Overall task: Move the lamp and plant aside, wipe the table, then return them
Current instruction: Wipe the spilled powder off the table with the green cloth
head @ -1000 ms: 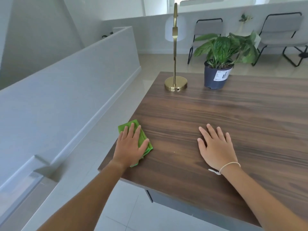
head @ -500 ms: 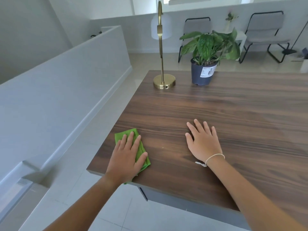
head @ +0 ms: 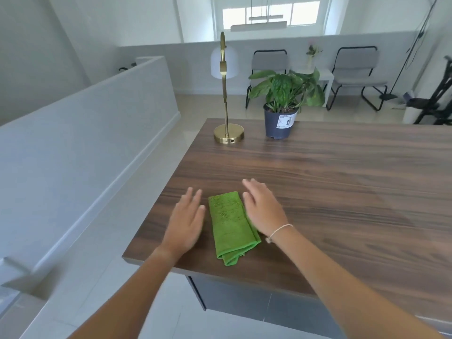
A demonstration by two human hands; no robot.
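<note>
A folded green cloth (head: 231, 225) lies on the dark wooden table (head: 342, 182) near its front left corner. My left hand (head: 187, 220) is flat and open just left of the cloth, apart from it. My right hand (head: 263, 207) is open at the cloth's right edge, fingers spread, touching or just over that edge. A brass lamp (head: 227, 132) with a white shade stands at the far left corner. Right beside it is a leafy plant (head: 281, 118) in a dark pot with a white label.
The table's left edge and front edge are close to both hands. A low white partition wall (head: 97, 133) runs along the left. Two chairs (head: 357, 72) and a small white side table stand on the floor behind the table.
My left hand has come off the cloth and now sits to its left. My right hand has moved left to the cloth's right edge. The cloth now lies uncovered between them.
</note>
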